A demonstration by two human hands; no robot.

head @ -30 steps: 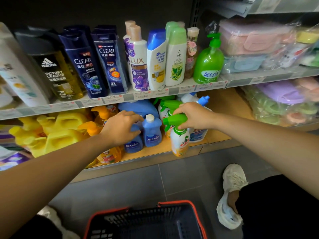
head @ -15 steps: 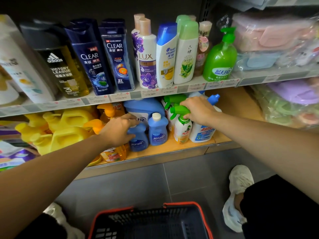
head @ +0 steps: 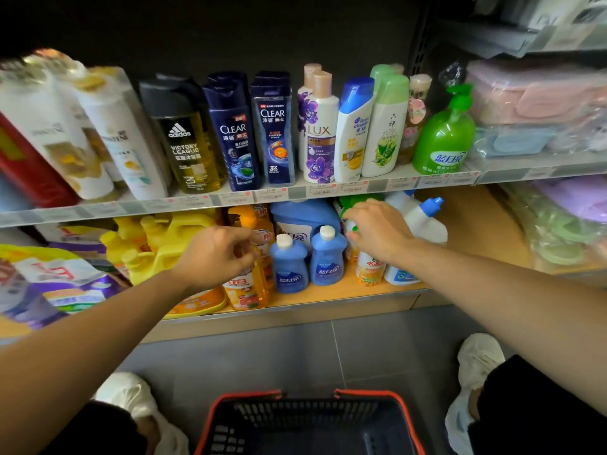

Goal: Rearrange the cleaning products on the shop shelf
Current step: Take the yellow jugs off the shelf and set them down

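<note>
— Left hand (head: 216, 254): what is it doing?

— It hangs in front of the orange bottle (head: 244, 292) with its fingers loosely curled and its thumb near the forefinger. It holds nothing. The yellow jugs (head: 164, 244) sit just to its left.

— And the orange bottle?

— It stands upright at the front edge of the lower shelf (head: 328, 295), long axis vertical, label facing out.

— Next along?

— The left small blue bottle (head: 289, 269) and the right small blue bottle (head: 328, 262) stand side by side. Both are upright, with white caps pointing up and labels facing forward. The large blue jug (head: 303, 216) stands behind them.

— The right hand (head: 377, 233)?

— It is spread over the green head of the spray bottle (head: 369, 270), fingers relaxed and reaching left, not wrapped round it. I cannot tell whether the palm touches the head.

— How does the spray bottle stand?

— Upright on the lower shelf, just right of the blue pair. The hand hides most of its top.

— Further right?

— The white bottle (head: 427, 224) stands close behind the wrist, its blue cap angled up and to the right.

— Any containers?

— The basket (head: 374, 394), red-rimmed, is on the floor below. Only its dark mesh inside is in view.
</note>
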